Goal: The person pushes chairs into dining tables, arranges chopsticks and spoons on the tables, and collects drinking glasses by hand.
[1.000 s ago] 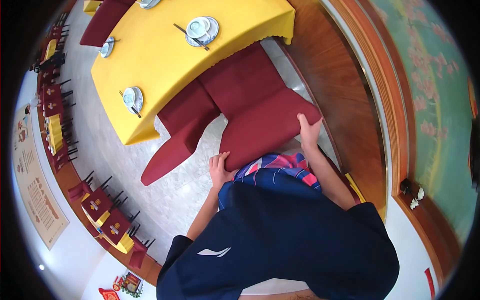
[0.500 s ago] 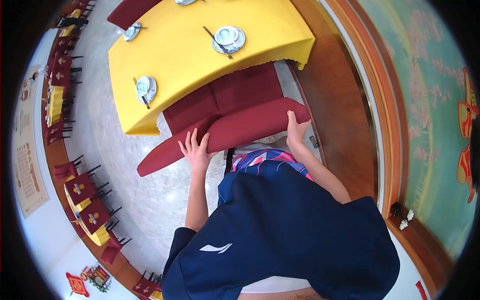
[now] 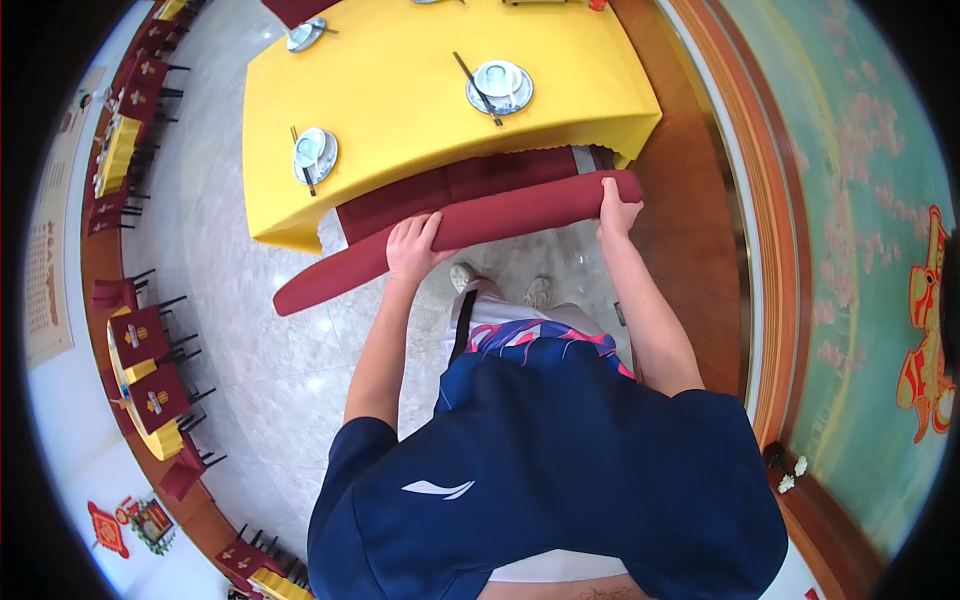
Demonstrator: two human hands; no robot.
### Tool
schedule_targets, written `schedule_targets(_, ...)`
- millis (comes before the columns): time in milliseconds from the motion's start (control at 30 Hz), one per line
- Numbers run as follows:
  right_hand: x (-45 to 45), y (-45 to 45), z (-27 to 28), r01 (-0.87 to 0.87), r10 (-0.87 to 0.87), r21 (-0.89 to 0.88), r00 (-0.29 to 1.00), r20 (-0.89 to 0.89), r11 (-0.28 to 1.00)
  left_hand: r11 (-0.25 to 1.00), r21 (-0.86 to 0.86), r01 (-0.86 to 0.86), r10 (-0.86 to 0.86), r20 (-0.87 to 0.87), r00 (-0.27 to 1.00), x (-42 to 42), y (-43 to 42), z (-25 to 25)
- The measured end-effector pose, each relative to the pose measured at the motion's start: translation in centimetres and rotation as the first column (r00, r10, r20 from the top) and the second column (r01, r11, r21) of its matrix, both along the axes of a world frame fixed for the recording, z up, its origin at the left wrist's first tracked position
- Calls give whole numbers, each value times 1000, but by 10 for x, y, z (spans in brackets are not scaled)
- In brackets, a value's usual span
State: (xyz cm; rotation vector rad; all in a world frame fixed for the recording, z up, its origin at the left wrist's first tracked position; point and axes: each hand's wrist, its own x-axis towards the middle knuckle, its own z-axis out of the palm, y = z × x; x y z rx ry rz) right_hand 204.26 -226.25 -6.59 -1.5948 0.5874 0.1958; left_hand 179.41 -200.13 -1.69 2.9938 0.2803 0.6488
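Observation:
Maroon upholstered chairs (image 3: 520, 214) stand side by side, their backs towards me and their seats (image 3: 455, 184) partly beneath the yellow-covered table (image 3: 400, 65). My left hand (image 3: 413, 246) is closed over the top of the backrest, close to where the left chair back (image 3: 330, 278) joins the right one. At the far right end, my right hand (image 3: 619, 212) grips the same backrest, thumb on top and fingers around the side. The chair legs are hidden.
Place settings with plates (image 3: 501, 88), bowls and chopsticks lie on the table. A wooden wall panel (image 3: 690, 210) runs close along the right. My shoes (image 3: 537, 291) rest on the grey tiled floor. Further tables and chairs (image 3: 160, 390) line the left side.
Both hands and the chair backs have moved forward, away from my body and closer to the table. More of the seats is under the tablecloth, and my shoes now show.

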Motion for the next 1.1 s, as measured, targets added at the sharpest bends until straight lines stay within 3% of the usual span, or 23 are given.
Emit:
schedule_targets(133, 30, 26, 1, -4, 3, -96, 1000, -13, 995, 999, -37, -30, 30, -18, 999, 22, 15, 1)
schedule_targets(200, 34, 41, 37, -15, 13, -28, 998, -59, 1000, 997, -45, -64, 62, -34, 997, 29, 20, 4)
schedule_targets(300, 58, 45, 9, -38, 40, 34, 997, -58, 999, 990, -121, -79, 67, -102, 993, 37, 27, 8)
schedule_targets(400, 59, 44, 13, -95, 100, 116, 994, -37, 989, 990, -141, 7, -16, -59, 998, 24, 40, 15)
schedule_targets(567, 52, 42, 29, -206, 213, 151, 977, -33, 967, 987, -29, -158, 157, -50, 986, -58, 86, 8)
schedule_targets(667, 51, 48, 35, -195, 204, 126, 977, -64, 973, 991, 18, -134, 135, -76, 988, -82, 115, -1)
schedule_targets(767, 52, 52, 39, -214, 222, 112, 972, -70, 970, 998, 41, -53, 52, 11, 999, -85, 129, -5)
schedule_targets(867, 69, 38, 5, -229, 234, 66, 968, -88, 971, 1000, 0, -26, 25, 19, 999, -87, 146, -3)
schedule_targets(933, 92, 23, -45, -48, 102, -356, 986, 134, 933, 999, -27, -28, 29, 26, 999, -86, 156, -1)
schedule_targets(967, 91, 26, -39, -50, 108, -370, 985, 135, 928, 999, -28, -23, 23, 27, 999, -85, 161, -1)
schedule_targets(1000, 86, 31, -25, -16, 323, -654, 878, 352, 756, 999, -28, -17, 18, 27, 999, -84, 164, -2)
schedule_targets(1033, 83, 36, -11, 117, 572, -846, 688, 447, 520, 999, -31, -24, 26, 44, 999, -82, 167, -3)
schedule_targets(1067, 72, 54, 14, 114, 582, -853, 685, 439, 510, 999, -44, -30, 32, 43, 999, -82, 168, -3)
schedule_targets(1100, 51, 83, 51, 22, 701, -968, 686, 197, 250, 996, -69, -58, 62, 52, 997, -81, 167, -1)
